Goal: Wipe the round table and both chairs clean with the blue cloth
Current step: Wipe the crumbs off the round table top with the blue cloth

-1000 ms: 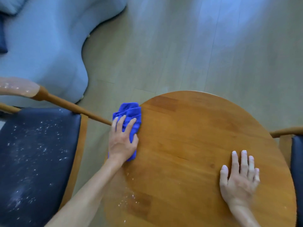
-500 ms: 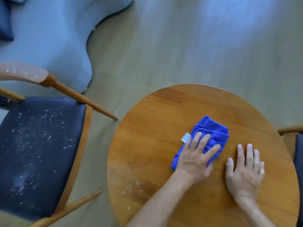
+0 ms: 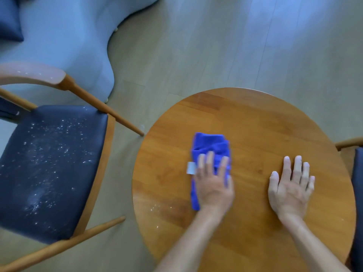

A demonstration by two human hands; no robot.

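Left hand (image 3: 213, 185) presses blue cloth (image 3: 211, 148) flat; right hand (image 3: 290, 187) splayed on table (image 3: 255, 118).

Soft, cool daylight falls from the far side, leaving pale glare patches on the wooden floor (image 3: 284, 36) and a dull sheen on the round table (image 3: 255, 124). Shadows are faint. The left hand (image 3: 213, 185) is motion-blurred; the right hand (image 3: 290, 187) sharper. Wide-angle bending curves the edges.

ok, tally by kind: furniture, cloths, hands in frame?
Tables: 1, round table
Chairs: 2, left chair, right chair, mostly cut off
Sofas: 1, sofa
Cloths: 1, blue cloth
Hands: 2, left hand, right hand
Total: 7
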